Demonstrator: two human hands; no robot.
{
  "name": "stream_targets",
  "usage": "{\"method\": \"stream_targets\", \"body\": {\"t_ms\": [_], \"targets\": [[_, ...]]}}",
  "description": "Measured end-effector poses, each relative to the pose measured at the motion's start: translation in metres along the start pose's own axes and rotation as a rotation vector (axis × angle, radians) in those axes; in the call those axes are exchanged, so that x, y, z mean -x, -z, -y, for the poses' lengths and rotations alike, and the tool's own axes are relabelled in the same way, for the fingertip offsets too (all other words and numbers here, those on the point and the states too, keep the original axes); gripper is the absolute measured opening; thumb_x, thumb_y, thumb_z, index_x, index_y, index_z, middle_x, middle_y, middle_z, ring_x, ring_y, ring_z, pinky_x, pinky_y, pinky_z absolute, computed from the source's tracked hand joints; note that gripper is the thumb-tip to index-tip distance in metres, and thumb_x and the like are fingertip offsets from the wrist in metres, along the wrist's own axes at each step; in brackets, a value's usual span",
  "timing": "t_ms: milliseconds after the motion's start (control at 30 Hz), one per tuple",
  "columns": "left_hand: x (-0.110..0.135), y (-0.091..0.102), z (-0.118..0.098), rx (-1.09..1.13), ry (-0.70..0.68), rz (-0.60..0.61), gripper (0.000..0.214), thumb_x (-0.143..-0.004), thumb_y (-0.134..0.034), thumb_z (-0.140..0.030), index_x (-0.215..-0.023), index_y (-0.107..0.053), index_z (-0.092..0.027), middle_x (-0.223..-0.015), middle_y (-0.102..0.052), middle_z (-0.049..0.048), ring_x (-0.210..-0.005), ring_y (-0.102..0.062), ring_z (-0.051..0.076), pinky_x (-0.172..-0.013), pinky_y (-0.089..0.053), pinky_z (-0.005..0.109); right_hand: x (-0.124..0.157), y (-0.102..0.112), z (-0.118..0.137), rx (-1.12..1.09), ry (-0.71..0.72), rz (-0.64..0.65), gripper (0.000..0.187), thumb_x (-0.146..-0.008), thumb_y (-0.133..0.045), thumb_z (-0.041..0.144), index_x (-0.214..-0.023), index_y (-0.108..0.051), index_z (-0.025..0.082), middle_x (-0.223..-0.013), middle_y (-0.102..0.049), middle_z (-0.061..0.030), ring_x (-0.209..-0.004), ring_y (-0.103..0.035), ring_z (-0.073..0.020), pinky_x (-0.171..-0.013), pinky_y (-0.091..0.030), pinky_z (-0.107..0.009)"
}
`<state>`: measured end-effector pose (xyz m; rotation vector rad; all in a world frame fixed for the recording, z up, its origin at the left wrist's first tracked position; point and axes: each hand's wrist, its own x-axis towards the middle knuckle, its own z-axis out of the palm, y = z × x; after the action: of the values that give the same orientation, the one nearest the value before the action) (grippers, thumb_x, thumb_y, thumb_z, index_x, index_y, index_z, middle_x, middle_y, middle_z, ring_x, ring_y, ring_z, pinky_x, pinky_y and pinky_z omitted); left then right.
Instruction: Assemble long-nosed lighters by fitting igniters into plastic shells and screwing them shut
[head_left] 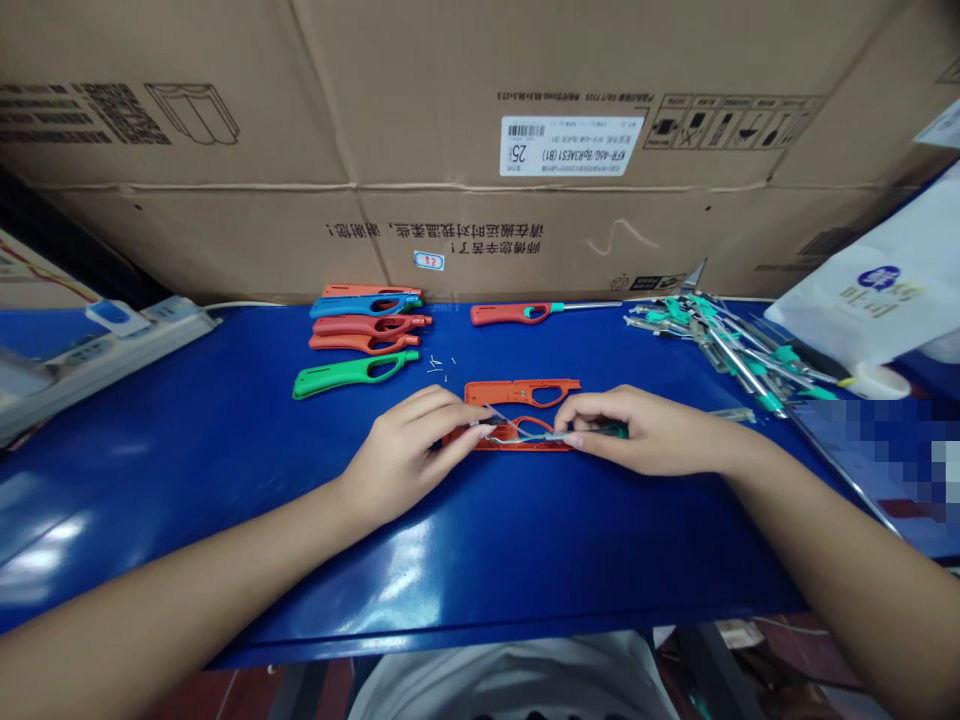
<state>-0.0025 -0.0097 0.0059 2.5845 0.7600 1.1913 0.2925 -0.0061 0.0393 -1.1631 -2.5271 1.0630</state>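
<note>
An orange lighter shell half lies flat on the blue table, with a thin wire and a metal part resting in it. My left hand pinches the wire at the shell's left end. My right hand presses fingertips on the metal part at the shell's right end, with a green piece under the fingers. A second orange shell half lies just behind, untouched.
Several coloured lighter handles lie stacked at the back left, a green one nearest. One assembled orange lighter lies at the back. Metal tubes with green tips are heaped at right beside a white bag. Cardboard boxes wall the back.
</note>
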Motion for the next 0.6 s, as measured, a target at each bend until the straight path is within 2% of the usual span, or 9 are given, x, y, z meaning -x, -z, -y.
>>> {"method": "stream_targets", "body": {"t_ms": [100, 167, 467, 600], "targets": [[-0.0004, -0.0009, 0.0008, 0.001, 0.002, 0.01, 0.011, -0.094, -0.069, -0.015, -0.105, -0.073, -0.012, -0.089, -0.073, 0.0053, -0.079, -0.065, 0.013, -0.076, -0.053, 0.024, 0.0021, 0.0034, 0.0025, -0.027, 0.031, 0.031, 0.024, -0.1, -0.054, 0.041, -0.106, -0.069, 0.023, -0.099, -0.071, -0.0004, -0.084, -0.061, -0.0151, -0.074, -0.042, -0.028], [-0.0003, -0.0017, 0.0015, 0.014, 0.019, 0.032, 0.011, -0.094, -0.069, -0.016, -0.104, -0.074, -0.013, -0.089, -0.074, 0.0051, -0.08, -0.064, 0.013, -0.076, -0.053, 0.025, 0.0032, 0.0053, 0.0028, -0.046, 0.04, 0.039, 0.023, -0.1, -0.055, 0.04, -0.105, -0.07, 0.023, -0.097, -0.072, -0.0001, -0.083, -0.062, -0.0147, -0.074, -0.042, -0.027], [0.0004, -0.0048, 0.0046, 0.049, 0.027, 0.155, 0.013, -0.097, -0.065, -0.018, -0.107, -0.073, -0.014, -0.088, -0.073, 0.0056, -0.081, -0.062, 0.017, -0.076, -0.051, 0.029, 0.0031, 0.0048, -0.0035, -0.03, -0.003, -0.056, 0.027, -0.1, -0.054, 0.045, -0.097, -0.065, 0.021, -0.074, -0.06, 0.0028, -0.065, -0.048, -0.0126, -0.061, -0.036, -0.026], [0.0005, -0.005, 0.0055, 0.048, 0.053, 0.187, 0.015, -0.099, -0.063, -0.019, -0.109, -0.073, -0.014, -0.09, -0.073, 0.0061, -0.083, -0.063, 0.017, -0.077, -0.052, 0.031, 0.0025, 0.0031, -0.0012, -0.081, 0.039, -0.09, 0.023, -0.1, -0.055, 0.041, -0.097, -0.064, 0.019, -0.08, -0.062, 0.0009, -0.069, -0.052, -0.0126, -0.063, -0.039, -0.026]]}}
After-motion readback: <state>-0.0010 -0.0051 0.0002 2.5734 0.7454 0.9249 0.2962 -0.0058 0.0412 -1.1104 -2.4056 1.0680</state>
